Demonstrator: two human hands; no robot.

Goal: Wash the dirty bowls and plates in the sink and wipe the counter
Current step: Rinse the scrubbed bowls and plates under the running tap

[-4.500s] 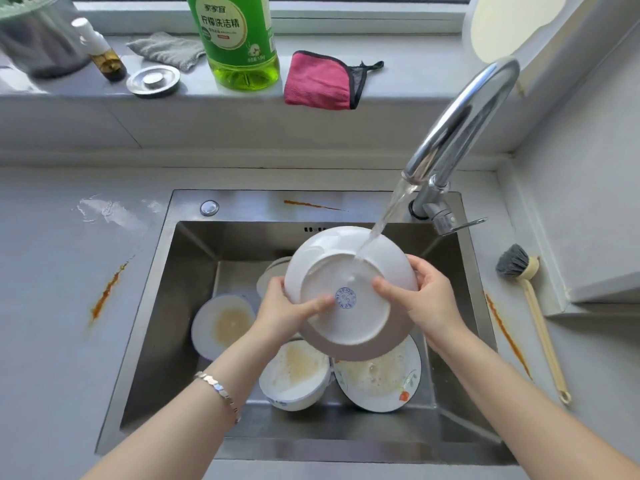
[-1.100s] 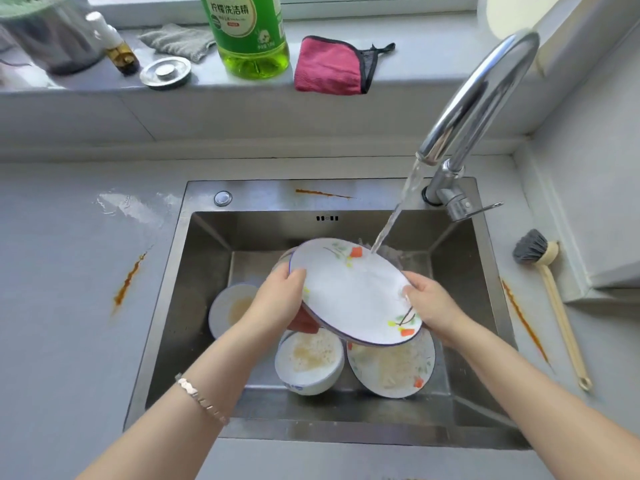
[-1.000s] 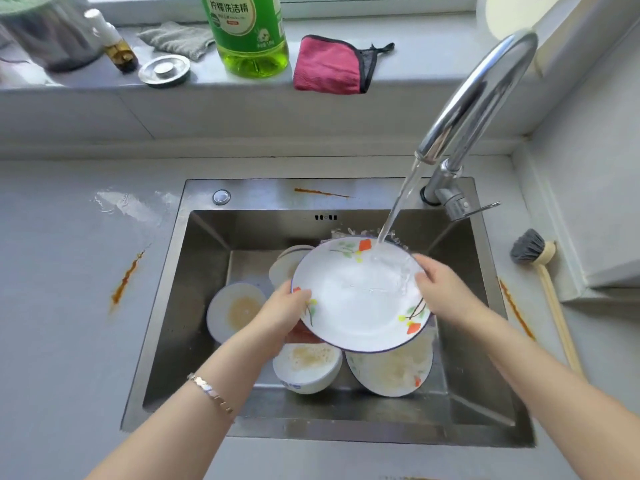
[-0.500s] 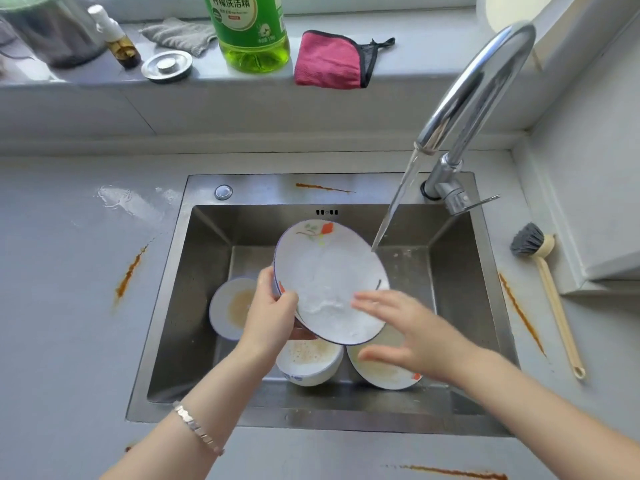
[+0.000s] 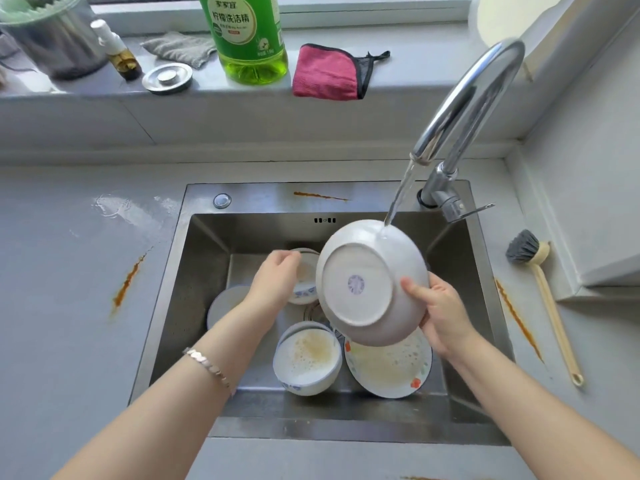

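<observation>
My right hand (image 5: 440, 313) grips the right rim of a white plate (image 5: 370, 282), which is tilted with its underside and blue mark facing me. Water from the faucet (image 5: 467, 98) strikes the plate's upper edge. My left hand (image 5: 273, 278) hovers over the steel sink (image 5: 242, 199) with loosely curled fingers and holds nothing, just in front of a small blue-patterned bowl (image 5: 306, 275). Lower in the sink lie a dirty white bowl (image 5: 306, 358), a dirty flowered plate (image 5: 388, 368) and another white dish (image 5: 225, 303) partly hidden by my left arm.
Orange-brown streaks mark the counter on the left (image 5: 126, 285), on the right (image 5: 516, 317) and on the sink's back rim (image 5: 318, 195). A long-handled brush (image 5: 540, 289) lies at the right. On the sill stand a green dish soap bottle (image 5: 247, 36), a pink cloth (image 5: 327, 74), a grey cloth (image 5: 180, 46) and a sink plug (image 5: 167, 77).
The plate has been turned from face up to underside up. My left hand let go of it and drew back left; my right hand now holds it alone under the stream.
</observation>
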